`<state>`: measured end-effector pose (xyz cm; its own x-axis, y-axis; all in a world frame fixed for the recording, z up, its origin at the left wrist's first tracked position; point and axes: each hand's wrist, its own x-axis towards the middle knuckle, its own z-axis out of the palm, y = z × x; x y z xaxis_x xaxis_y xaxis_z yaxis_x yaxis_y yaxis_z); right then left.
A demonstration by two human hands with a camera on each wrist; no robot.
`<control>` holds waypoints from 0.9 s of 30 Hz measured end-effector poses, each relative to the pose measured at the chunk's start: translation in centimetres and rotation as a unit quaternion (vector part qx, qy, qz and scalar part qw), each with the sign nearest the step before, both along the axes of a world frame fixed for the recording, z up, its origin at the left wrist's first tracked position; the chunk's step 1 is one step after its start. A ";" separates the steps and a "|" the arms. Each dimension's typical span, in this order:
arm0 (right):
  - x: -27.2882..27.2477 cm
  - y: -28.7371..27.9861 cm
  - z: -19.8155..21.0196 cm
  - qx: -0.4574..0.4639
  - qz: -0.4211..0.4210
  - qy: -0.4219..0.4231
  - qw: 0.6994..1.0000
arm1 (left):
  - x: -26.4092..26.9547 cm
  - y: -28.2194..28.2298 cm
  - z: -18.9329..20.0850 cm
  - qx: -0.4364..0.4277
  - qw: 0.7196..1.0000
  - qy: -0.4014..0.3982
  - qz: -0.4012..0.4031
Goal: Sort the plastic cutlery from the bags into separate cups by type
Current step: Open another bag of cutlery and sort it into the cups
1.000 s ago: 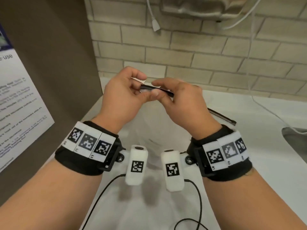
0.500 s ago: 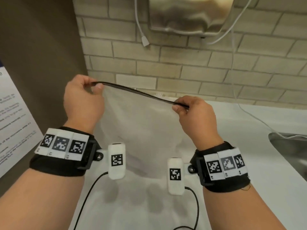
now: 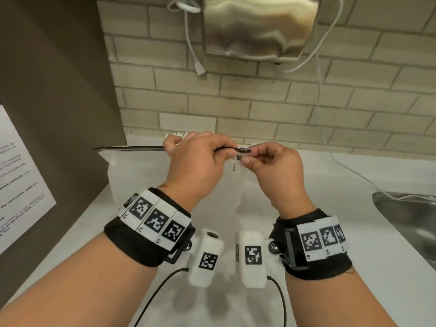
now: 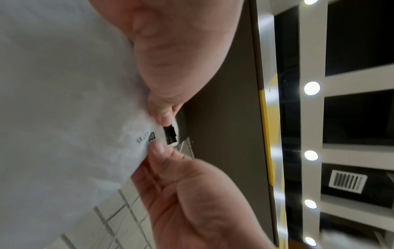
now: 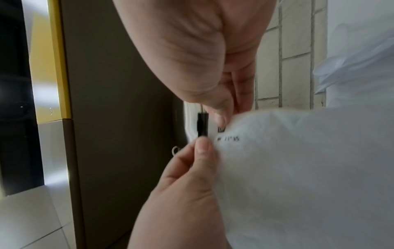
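Frosted plastic bag (image 3: 151, 180) mid-frame, both hands at black slider (image 3: 244, 150): left hand (image 3: 195, 166) pinching zip strip, right hand (image 3: 276, 171) pinching bag corner. No cutlery out, no cups visible; sorting not started.

1 bag (image 3: 146, 175), 2 hands, 1 sink (image 3: 410, 215)

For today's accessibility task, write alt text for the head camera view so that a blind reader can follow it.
Two hands hold a frosted plastic bag upright above a white counter: the left hand grips its black zip strip, and the right hand pinches the black slider at the strip's right end. Behind are a brick wall and a metal dispenser.
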<state>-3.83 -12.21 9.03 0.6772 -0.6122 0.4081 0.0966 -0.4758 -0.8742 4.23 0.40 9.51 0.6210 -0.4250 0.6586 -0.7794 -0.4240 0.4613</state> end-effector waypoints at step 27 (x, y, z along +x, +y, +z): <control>0.7 2.5 0.2 0.048 0.162 0.012 0.986 | 2.1 2.8 -0.1 -0.040 0.991 0.079 -0.097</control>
<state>-3.15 -9.73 9.25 0.8525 -0.3970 0.3400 0.2084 -0.3384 -0.9176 6.35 3.20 9.39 0.6306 -0.4964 0.5966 -0.7581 -0.2295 0.6104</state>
